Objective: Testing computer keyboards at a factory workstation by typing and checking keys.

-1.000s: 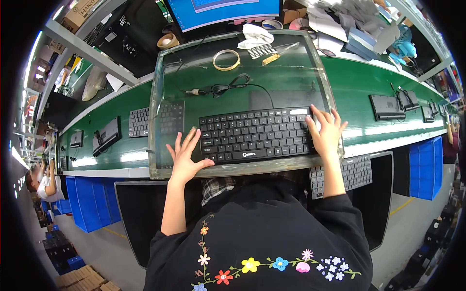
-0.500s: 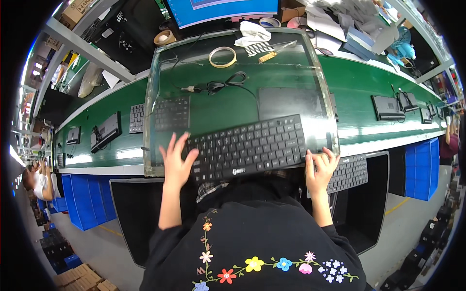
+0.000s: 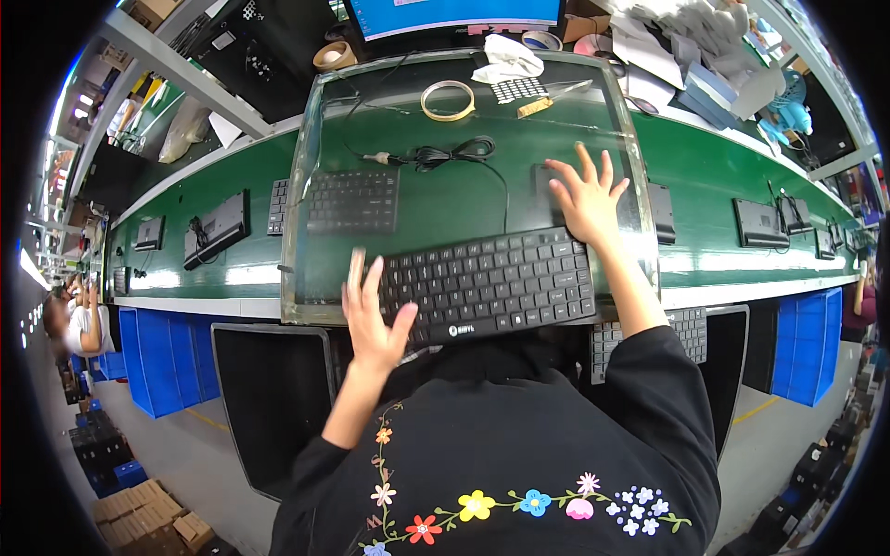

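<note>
A black keyboard (image 3: 491,285) lies slightly tilted across the near edge of the glass-topped stand (image 3: 301,176). My left hand (image 3: 373,320) is at its left end, fingers spread, the thumb over the keys at that end. Beyond the keyboard's far right corner, my right hand (image 3: 591,199) reaches over the glass with its fingers spread and nothing in them. A coiled black cable (image 3: 454,153) lies farther back on the glass. Another keyboard (image 3: 352,201) shows dimly through the glass on the left.
A tape roll (image 3: 447,100), a white cloth (image 3: 510,60) and a yellow-handled cutter (image 3: 536,107) lie at the back, before a monitor (image 3: 454,17). Keyboards (image 3: 688,332) sit below the bench edge on the right. Blue bins (image 3: 167,357) stand under the bench.
My right hand has left the keyboard's near right corner and moved forward, its fingers now spread over the glass. The left hand stays at the left end. The whole view has shifted a little.
</note>
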The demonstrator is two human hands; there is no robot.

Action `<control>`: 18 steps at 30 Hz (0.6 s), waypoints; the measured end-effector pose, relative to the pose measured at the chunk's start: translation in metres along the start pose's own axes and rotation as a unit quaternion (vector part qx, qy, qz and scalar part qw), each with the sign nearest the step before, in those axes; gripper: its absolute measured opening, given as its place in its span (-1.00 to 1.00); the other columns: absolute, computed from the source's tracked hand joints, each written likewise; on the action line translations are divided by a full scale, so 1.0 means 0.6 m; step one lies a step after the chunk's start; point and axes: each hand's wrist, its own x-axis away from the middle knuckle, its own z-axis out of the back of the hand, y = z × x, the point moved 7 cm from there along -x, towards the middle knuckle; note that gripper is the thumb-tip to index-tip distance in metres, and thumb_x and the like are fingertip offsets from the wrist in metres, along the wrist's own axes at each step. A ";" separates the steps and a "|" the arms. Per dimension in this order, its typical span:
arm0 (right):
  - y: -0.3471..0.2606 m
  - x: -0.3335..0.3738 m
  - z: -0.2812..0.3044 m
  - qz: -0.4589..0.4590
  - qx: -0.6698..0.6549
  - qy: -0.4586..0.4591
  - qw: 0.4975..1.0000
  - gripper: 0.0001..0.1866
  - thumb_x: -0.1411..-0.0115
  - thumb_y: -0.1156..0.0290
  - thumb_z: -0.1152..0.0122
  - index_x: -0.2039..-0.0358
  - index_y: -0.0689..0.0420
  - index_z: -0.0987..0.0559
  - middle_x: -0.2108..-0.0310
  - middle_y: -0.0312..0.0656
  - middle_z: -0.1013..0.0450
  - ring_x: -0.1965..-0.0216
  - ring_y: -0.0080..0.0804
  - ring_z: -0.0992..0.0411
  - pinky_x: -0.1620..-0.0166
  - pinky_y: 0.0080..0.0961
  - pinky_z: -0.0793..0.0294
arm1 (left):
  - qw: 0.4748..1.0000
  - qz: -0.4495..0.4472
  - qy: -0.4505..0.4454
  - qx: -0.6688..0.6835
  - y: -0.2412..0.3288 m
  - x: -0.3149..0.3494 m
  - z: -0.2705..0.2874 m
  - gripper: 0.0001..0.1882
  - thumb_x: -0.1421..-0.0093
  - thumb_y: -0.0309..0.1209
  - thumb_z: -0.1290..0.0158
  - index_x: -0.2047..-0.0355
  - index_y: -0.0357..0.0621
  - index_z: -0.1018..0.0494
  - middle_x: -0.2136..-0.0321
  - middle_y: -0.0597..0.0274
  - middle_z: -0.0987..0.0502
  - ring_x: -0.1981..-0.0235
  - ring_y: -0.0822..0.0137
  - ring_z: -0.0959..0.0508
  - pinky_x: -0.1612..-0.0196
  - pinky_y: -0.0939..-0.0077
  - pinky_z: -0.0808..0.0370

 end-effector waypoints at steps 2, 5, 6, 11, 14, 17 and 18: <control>0.017 -0.013 0.012 -0.036 -0.010 0.004 0.999 -0.63 -0.25 0.00 0.08 -0.06 -0.38 -0.39 -0.32 -0.15 0.06 -0.35 0.13 0.35 -0.14 0.53 0.38 | 1.000 -0.003 -0.030 0.003 -0.028 -0.046 -0.011 -0.21 -0.07 -0.04 -0.11 -0.24 -0.07 -0.12 -0.26 -0.10 -0.04 -0.25 -0.12 -0.10 -0.21 -0.20 0.03; 0.020 -0.022 0.048 -0.043 0.009 0.068 0.997 -0.62 -0.22 0.03 0.01 -0.07 -0.34 -0.39 -0.26 -0.22 -0.11 -0.33 0.08 0.20 -0.16 0.50 0.34 | 0.971 0.028 -0.145 -0.186 -0.058 -0.073 -0.071 -0.21 -0.10 0.08 -0.04 -0.27 0.10 -0.07 -0.32 -0.01 0.12 -0.29 -0.05 -0.04 -0.21 -0.34 0.15; 0.011 -0.016 0.059 -0.021 0.020 0.097 0.995 -0.61 -0.21 0.03 -0.01 -0.06 -0.33 -0.41 -0.23 -0.25 -0.16 -0.32 0.06 0.16 -0.17 0.47 0.32 | 0.977 0.045 -0.114 -0.176 -0.063 -0.077 -0.069 -0.22 -0.11 0.08 -0.03 -0.27 0.10 -0.07 -0.33 0.00 0.12 -0.29 -0.05 -0.03 -0.20 -0.35 0.15; -0.034 0.088 0.072 0.066 -0.077 0.083 0.991 -0.61 -0.10 -0.01 -0.16 0.04 -0.27 -0.53 -0.13 -0.37 -0.31 -0.27 -0.02 0.01 -0.22 0.32 0.22 | 0.995 0.066 -0.025 -0.074 -0.071 -0.049 -0.024 -0.32 -0.17 -0.04 -0.02 -0.24 0.02 -0.13 -0.32 0.00 0.06 -0.28 -0.07 -0.08 -0.22 -0.27 0.14; -0.049 0.126 0.068 0.074 -0.018 0.112 0.991 -0.66 -0.05 -0.01 -0.22 0.16 -0.26 -0.58 -0.06 -0.36 -0.33 -0.28 -0.04 0.02 -0.22 0.31 0.24 | 0.998 0.069 0.003 -0.013 -0.080 -0.030 0.005 -0.47 -0.20 -0.20 -0.03 -0.15 -0.06 -0.27 -0.29 -0.02 -0.01 -0.22 -0.10 -0.19 -0.25 -0.12 0.07; -0.054 0.125 0.061 0.080 -0.007 0.133 0.988 -0.70 -0.05 0.02 -0.23 0.20 -0.25 -0.59 -0.03 -0.35 -0.34 -0.29 -0.05 0.03 -0.22 0.33 0.28 | 0.998 0.061 0.016 0.008 -0.085 -0.020 0.018 -0.56 -0.20 -0.27 -0.04 -0.07 -0.13 -0.35 -0.26 -0.05 -0.07 -0.21 -0.09 -0.19 -0.25 0.08 -0.06; -0.053 0.118 0.057 0.084 -0.010 0.128 0.988 -0.71 -0.05 0.03 -0.24 0.21 -0.24 -0.58 -0.02 -0.35 -0.33 -0.29 -0.05 0.04 -0.22 0.33 0.29 | 0.998 0.059 0.018 -0.003 -0.084 -0.017 0.019 -0.55 -0.20 -0.27 -0.04 -0.08 -0.14 -0.34 -0.26 -0.06 -0.08 -0.22 -0.08 -0.19 -0.25 0.10 -0.07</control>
